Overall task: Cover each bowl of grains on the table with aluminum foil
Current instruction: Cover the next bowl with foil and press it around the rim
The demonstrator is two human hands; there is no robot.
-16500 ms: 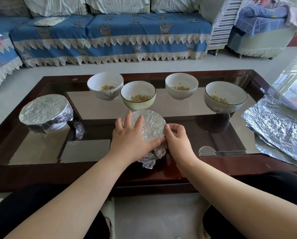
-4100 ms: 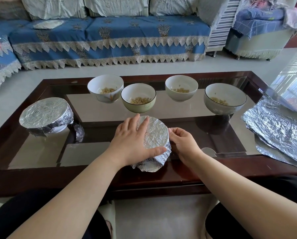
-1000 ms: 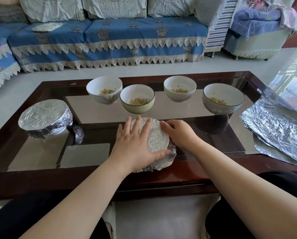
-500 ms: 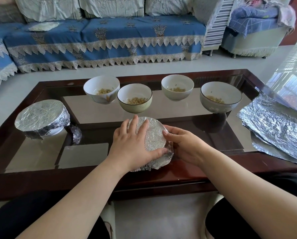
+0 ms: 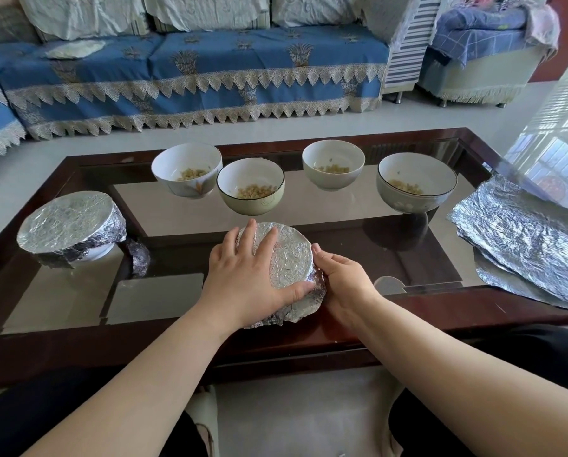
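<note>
Foil-covered bowl (image 5: 290, 258) sits between left hand (image 5: 243, 278) and right hand (image 5: 343, 282).

Left hand (image 5: 243, 275) lies flat on foil-covered bowl (image 5: 292, 258) near front edge of glass table (image 5: 407, 311), fingers spread. Right hand (image 5: 345, 285) cups bowl's right side, pressing foil down. 4 uncovered bowls of grains (image 5: 251, 186) in row behind. Second foil-wrapped bowl (image 5: 68, 225) at left. Stack of foil sheets (image 5: 523, 235) at right.

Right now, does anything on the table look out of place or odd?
Only one thing: a small crumpled wad of foil lies loose on the glass beside the covered bowl at the left. Nothing looks spilled.
</note>
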